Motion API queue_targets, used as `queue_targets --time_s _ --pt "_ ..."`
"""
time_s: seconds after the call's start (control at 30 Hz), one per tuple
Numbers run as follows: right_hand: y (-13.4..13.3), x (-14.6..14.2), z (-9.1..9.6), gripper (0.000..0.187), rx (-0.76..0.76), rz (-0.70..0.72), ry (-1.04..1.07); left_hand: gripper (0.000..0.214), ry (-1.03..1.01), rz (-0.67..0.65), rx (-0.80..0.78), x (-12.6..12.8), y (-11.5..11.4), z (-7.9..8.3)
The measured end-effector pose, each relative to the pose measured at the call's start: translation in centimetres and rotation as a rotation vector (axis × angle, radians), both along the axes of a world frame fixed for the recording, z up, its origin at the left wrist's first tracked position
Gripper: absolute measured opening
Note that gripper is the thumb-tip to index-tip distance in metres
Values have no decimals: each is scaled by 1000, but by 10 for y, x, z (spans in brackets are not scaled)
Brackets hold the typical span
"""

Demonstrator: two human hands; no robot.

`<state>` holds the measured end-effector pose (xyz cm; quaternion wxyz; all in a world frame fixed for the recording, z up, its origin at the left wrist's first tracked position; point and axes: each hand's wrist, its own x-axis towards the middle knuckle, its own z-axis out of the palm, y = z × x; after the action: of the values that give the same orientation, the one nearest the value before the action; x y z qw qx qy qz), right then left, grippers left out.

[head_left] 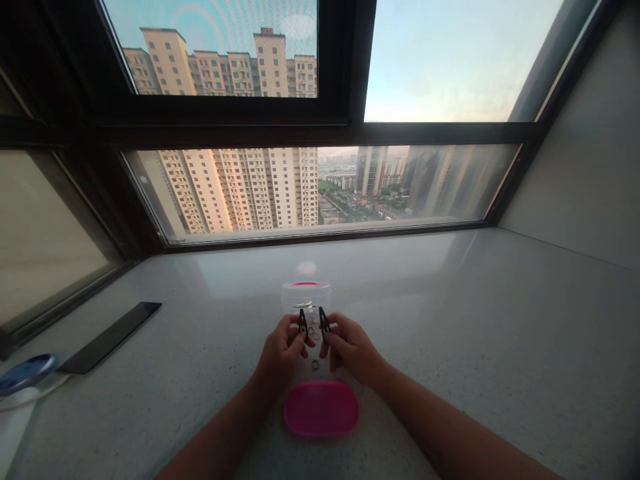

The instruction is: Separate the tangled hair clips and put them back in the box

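My left hand (283,347) pinches a black snap hair clip (303,325), held upright with its tip pointing up. A matching black hair clip (324,323) is held by my right hand (353,347), a short gap away from the first. Between and below the hands, several small rings lie on the counter, one ring (315,365) closest to me. Just beyond my fingers stands a clear plastic box (306,293) with a pink strip; small silvery items show at its near side, too small to name. Nearest me is a pink oval lid (321,409).
The pale speckled counter (450,320) runs up to a dark-framed window (340,133). At the left lie a dark flat phone-like slab (111,339), a blue round object (27,373) and a white cable (37,397). A wall (580,160) borders the right side.
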<state>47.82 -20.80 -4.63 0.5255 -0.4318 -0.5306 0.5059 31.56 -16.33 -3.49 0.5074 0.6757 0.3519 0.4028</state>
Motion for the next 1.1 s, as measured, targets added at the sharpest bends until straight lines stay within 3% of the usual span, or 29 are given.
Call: queue_targets --time_s 1.1 --pt "0 -1 0 28 -2 14 -28 17 25 -9 -6 0 2 -5"
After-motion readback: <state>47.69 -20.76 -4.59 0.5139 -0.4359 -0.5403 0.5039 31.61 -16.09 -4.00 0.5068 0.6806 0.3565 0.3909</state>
